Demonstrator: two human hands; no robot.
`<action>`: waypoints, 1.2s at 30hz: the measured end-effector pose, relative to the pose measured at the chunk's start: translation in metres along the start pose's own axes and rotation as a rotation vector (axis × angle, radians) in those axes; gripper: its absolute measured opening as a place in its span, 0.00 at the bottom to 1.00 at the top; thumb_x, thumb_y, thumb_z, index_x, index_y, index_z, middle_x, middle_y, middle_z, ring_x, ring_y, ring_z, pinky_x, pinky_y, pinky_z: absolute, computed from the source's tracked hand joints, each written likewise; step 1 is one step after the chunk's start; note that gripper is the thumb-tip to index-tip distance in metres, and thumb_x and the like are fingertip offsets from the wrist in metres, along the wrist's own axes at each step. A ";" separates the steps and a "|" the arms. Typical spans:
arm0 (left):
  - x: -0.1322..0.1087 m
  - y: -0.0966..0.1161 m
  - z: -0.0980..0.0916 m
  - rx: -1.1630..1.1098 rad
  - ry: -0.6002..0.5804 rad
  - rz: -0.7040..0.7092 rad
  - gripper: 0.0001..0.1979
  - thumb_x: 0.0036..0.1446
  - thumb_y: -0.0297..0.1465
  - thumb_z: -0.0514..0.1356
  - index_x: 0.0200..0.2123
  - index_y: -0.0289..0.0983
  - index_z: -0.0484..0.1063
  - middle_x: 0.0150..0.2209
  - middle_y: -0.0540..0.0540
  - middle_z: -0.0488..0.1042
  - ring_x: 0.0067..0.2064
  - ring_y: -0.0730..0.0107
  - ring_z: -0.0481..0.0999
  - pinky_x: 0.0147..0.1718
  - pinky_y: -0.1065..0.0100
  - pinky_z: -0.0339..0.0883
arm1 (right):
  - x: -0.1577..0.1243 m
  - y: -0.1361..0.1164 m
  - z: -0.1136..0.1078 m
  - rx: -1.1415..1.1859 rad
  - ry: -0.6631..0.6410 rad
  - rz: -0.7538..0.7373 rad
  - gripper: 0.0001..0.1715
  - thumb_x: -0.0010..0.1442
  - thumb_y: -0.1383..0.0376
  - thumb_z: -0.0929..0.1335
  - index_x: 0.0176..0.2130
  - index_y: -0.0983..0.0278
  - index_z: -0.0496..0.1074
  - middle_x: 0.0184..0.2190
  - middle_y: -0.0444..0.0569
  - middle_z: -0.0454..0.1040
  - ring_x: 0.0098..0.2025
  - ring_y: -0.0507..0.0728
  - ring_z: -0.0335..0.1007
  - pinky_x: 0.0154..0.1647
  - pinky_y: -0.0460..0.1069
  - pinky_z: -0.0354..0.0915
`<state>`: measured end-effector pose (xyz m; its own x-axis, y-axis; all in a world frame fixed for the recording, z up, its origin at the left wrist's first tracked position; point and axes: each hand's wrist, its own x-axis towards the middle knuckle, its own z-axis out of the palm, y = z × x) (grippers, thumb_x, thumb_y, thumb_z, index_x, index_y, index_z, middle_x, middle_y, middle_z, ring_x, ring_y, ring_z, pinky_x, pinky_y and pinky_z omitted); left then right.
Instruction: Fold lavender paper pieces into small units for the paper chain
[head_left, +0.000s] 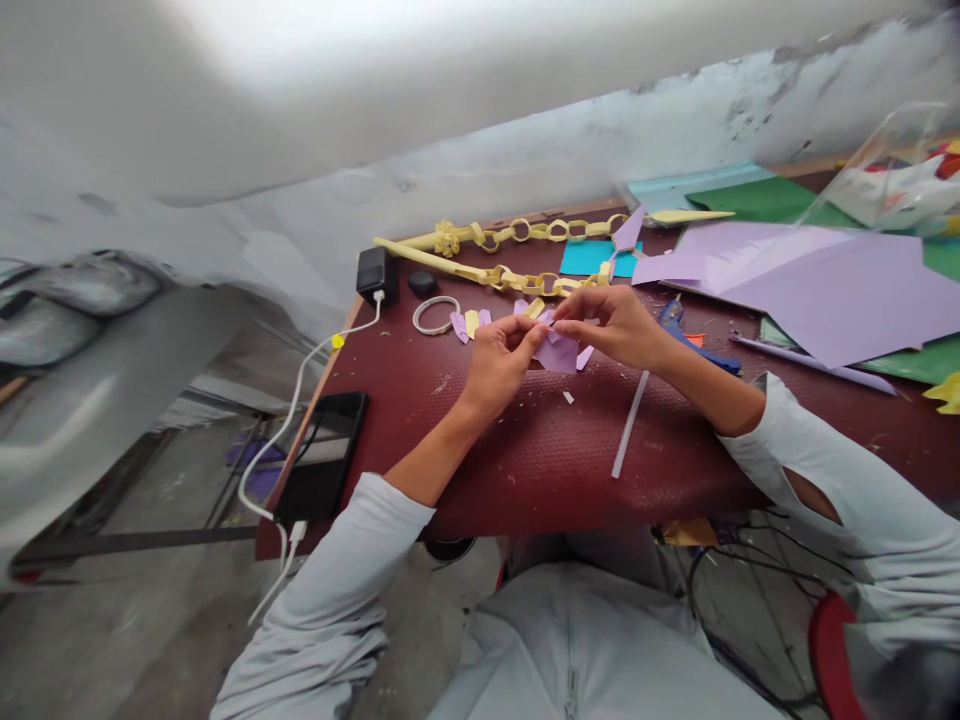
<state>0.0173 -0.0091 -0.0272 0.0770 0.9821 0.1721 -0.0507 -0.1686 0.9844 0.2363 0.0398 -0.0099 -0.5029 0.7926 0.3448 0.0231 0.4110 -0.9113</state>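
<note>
Both of my hands meet over the middle of the dark red table (480,470). Fingers of my left hand (501,358) are pinched on the edge of a purple paper piece (559,357). From the other side, my right hand (609,322) pinches the same piece, with its fingertips close to the left ones. Small purple and yellow paper pieces (472,322) lie just left of my left hand. A yellow paper chain (525,280) runs behind my hands. The exact fold between my fingertips is too small to make out.
A blue glue gun (675,325) and a glue stick (630,425) lie to the right. Large purple sheets (840,285) cover the right side. At the left are a tape roll (436,315), a black power bank (373,272), a white cable (300,375) and a phone (322,455).
</note>
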 end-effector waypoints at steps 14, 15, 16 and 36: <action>0.000 0.000 -0.001 0.016 -0.035 -0.005 0.20 0.62 0.48 0.78 0.40 0.36 0.85 0.35 0.45 0.85 0.32 0.71 0.81 0.30 0.72 0.77 | -0.001 -0.004 -0.001 0.079 -0.115 0.135 0.26 0.64 0.43 0.83 0.38 0.63 0.82 0.29 0.46 0.80 0.28 0.52 0.77 0.29 0.48 0.78; 0.000 0.000 -0.001 0.027 -0.036 -0.004 0.21 0.62 0.48 0.78 0.40 0.36 0.84 0.35 0.45 0.85 0.32 0.72 0.81 0.30 0.72 0.76 | -0.001 -0.005 -0.001 0.081 -0.118 0.134 0.26 0.64 0.44 0.83 0.37 0.63 0.82 0.30 0.46 0.80 0.28 0.52 0.76 0.29 0.48 0.78; 0.000 0.000 -0.001 0.037 -0.036 0.000 0.21 0.62 0.48 0.78 0.40 0.36 0.84 0.35 0.45 0.84 0.32 0.72 0.80 0.30 0.72 0.76 | -0.001 -0.005 -0.001 0.082 -0.122 0.131 0.26 0.64 0.45 0.83 0.37 0.63 0.82 0.30 0.45 0.80 0.28 0.52 0.76 0.29 0.48 0.78; 0.005 -0.003 -0.005 0.040 -0.064 0.001 0.21 0.61 0.47 0.79 0.37 0.36 0.82 0.30 0.48 0.81 0.27 0.75 0.76 0.25 0.75 0.70 | -0.001 -0.006 -0.007 0.024 -0.129 0.142 0.09 0.63 0.65 0.77 0.31 0.64 0.78 0.25 0.43 0.76 0.28 0.51 0.73 0.32 0.47 0.78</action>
<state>0.0130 -0.0034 -0.0300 0.1406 0.9746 0.1743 -0.0114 -0.1744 0.9846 0.2423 0.0393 -0.0029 -0.6030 0.7767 0.1820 0.0817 0.2871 -0.9544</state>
